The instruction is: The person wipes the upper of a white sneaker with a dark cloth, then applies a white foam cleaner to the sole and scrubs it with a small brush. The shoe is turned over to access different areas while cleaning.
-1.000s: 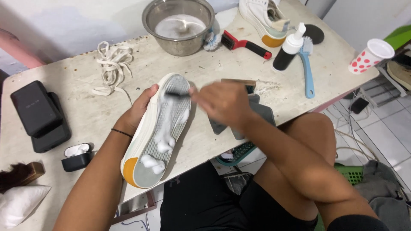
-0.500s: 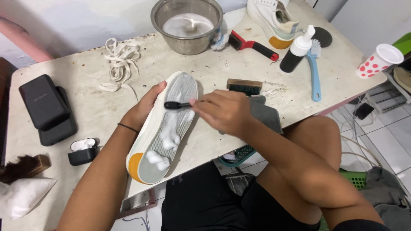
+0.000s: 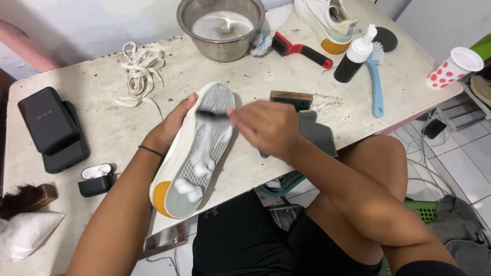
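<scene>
My left hand [image 3: 171, 128] grips a white sneaker [image 3: 197, 153] from its far side and holds it sole up over the table's front edge. The grey sole has an orange heel patch and blobs of white foam along its middle. My right hand [image 3: 266, 128] is closed on a small black brush [image 3: 210, 114], whose head lies across the sole near the toe end, blurred by motion. A grey cloth [image 3: 319, 137] lies under my right wrist, beside a wooden-backed brush [image 3: 291, 98].
On the worn white table [image 3: 102, 143] stand a steel bowl of foamy water [image 3: 221, 28], a red-handled brush [image 3: 302, 49], a black pump bottle [image 3: 353, 59], a blue brush [image 3: 376, 82], the second sneaker [image 3: 327, 23], white laces [image 3: 140, 69], black boxes [image 3: 53, 128], an earbud case [image 3: 96, 179] and a dotted cup [image 3: 455, 66].
My right hand has moved the brush back and forth across the toe end of the sole. The foam has spread a little. My left hand keeps the same hold on the sneaker.
</scene>
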